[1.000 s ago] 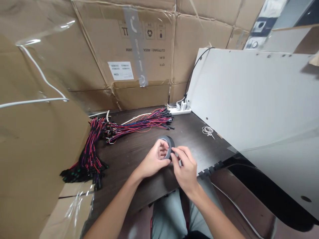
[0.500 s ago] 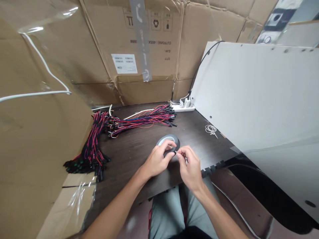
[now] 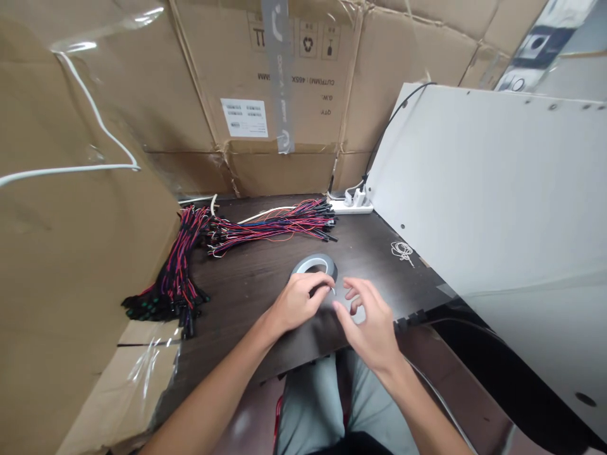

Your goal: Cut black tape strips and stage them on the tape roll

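A roll of dark grey tape lies flat on the dark wooden table. My left hand rests on its near rim, fingers curled over it. My right hand hovers just to the right of the roll, fingers spread apart and holding nothing. A bundle of red, blue and black wires lies at the back of the table. A second bundle hangs over the table's left edge.
Cardboard boxes wall in the back and left. A white panel stands along the right side. A white power strip sits at the back right corner. A small white wire coil lies near the panel.
The tape roll went from upright between both hands to flat on the table. My right hand let go, pulled back and opened. My left hand stays on the roll.
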`<state>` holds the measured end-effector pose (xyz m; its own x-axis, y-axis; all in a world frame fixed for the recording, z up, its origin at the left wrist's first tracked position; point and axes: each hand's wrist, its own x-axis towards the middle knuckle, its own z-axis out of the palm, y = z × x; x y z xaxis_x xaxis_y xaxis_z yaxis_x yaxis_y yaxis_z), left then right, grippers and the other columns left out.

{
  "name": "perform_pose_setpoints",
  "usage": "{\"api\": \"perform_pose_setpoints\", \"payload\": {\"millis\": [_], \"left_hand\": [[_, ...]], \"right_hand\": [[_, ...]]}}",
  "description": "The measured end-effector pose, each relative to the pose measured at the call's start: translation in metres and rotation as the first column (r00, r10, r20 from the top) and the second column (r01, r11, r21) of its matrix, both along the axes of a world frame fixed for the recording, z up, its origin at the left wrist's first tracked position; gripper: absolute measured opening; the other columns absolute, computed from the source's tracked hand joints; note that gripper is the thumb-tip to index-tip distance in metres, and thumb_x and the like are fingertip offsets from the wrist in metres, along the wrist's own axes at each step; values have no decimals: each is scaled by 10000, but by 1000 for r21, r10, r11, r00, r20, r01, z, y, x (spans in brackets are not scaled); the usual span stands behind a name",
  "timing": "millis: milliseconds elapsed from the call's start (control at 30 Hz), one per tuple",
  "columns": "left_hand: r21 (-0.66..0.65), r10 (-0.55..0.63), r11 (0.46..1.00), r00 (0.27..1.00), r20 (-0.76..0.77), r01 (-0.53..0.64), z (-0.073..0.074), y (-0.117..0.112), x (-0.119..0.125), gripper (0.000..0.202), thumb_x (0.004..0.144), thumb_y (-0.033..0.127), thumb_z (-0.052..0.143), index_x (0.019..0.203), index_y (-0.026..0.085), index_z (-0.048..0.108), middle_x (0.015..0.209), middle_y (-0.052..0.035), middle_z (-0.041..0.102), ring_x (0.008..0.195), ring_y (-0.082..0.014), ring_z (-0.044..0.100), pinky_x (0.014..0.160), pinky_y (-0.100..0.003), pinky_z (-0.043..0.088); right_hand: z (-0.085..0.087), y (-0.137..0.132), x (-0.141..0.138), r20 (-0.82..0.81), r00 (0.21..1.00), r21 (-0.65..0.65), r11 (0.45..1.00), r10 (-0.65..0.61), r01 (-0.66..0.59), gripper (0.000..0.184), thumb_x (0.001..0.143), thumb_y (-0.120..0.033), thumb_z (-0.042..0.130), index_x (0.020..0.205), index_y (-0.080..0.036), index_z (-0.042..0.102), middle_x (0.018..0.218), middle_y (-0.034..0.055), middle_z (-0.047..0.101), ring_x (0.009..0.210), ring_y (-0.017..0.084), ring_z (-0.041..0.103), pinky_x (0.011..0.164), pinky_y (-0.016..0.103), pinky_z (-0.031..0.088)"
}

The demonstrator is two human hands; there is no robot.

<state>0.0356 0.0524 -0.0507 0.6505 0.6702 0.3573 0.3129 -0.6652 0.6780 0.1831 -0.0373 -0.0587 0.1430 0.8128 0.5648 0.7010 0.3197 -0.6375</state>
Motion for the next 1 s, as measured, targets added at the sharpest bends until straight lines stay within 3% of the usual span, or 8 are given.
{"api": "perform_pose_setpoints", "payload": {"millis": [167, 333, 600, 767, 1000], "left_hand": [[-1, -10, 1000, 1000, 26, 10, -2, 0, 2, 168, 887, 189, 458, 908, 177, 624, 862, -24, 687, 791, -135, 637, 777, -252, 490], [-99, 34, 994, 999, -17, -35, -2, 0, -2, 352, 854, 191, 487, 1206, 201, 494, 972, -35, 671, 929, -166, 638, 852, -286, 493], [-166, -5, 986, 1000, -30, 0, -4, -1, -5, 371, 802, 182, 514, 1170, 203, 467, 1056, -43, 643, 986, -179, 626, 902, -318, 491], [-156, -30, 988, 997, -77, 18, -2, 0, -6, 308, 872, 222, 458, 1180, 203, 454, 1154, -65, 621, 1055, -188, 611, 914, -329, 476], [-51, 27, 998, 980, -199, -38, 2, -1, -6, 181, 894, 253, 449, 1064, 214, 497, 994, -24, 676, 938, -195, 639, 789, -309, 432]], "right_hand": [[-11, 13, -8, 76, 997, -16, 1000, 4, -3, 187, 907, -233, 513, 1049, -145, 597, 884, 90, 651, 770, 196, 624, 700, 316, 512], [-11, 18, -10, 22, 999, 12, 1000, 26, -27, 138, 917, -210, 508, 932, -154, 633, 803, 54, 680, 699, 164, 637, 667, 264, 500], [-3, 23, -1, 11, 998, -63, 996, 57, -56, 72, 836, -157, 586, 767, -168, 604, 696, 5, 630, 576, 118, 557, 570, 216, 427], [-2, 24, 7, 65, 987, -59, 988, 146, -142, 139, 864, -167, 561, 728, -172, 591, 688, 7, 623, 577, 119, 541, 586, 226, 406], [-6, 27, 12, 94, 972, -25, 977, 215, -214, 204, 900, -162, 523, 697, -169, 548, 717, 24, 618, 623, 127, 534, 612, 240, 403]]}}
